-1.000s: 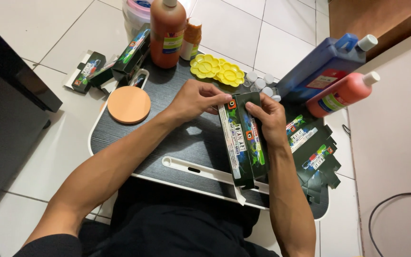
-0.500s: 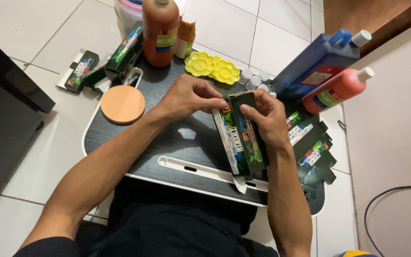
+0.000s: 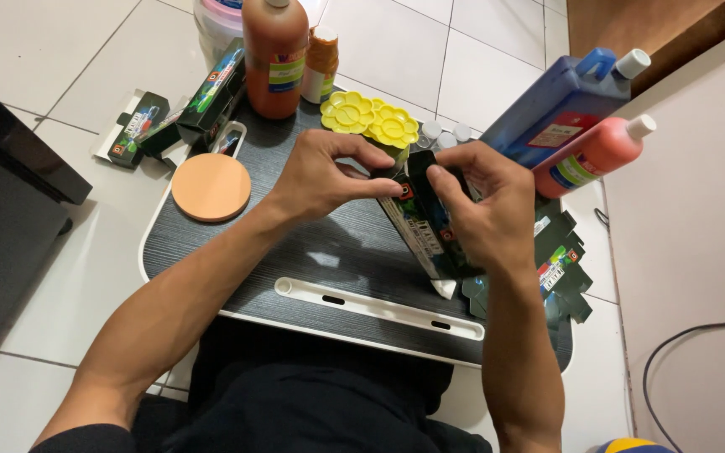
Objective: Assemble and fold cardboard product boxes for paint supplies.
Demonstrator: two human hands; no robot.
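Currently, item one is the long dark-green printed cardboard carton that you hold upright-tilted over the middle of the dark wood-grain lap counter with a white rim: your right hand wraps the carton's upper part from the right, fingers closed around it, while your left hand meets its top end from the left, thumb and fingertips pinched on the flap there. The carton's lower end sits just above the long white slotted ridge along the counter's near edge. Item two: a stack of flattened dark-green printed cartons lying at the counter's right end, just beside your right wrist. Item three: a round flat orange disc on the left part of the counter, well apart from both hands. Item four: two yellow flower-shaped plastic paint palettes at the far edge, just beyond your hands. Item five: a tall brown-orange paint bottle and a smaller orange bottle at the far left corner, with more dark-green cartons beside them, partly on the white tiled floor. Item six: a large blue bottle with a handle and a salmon-pink bottle with a white cap, both lying slanted at the far right.
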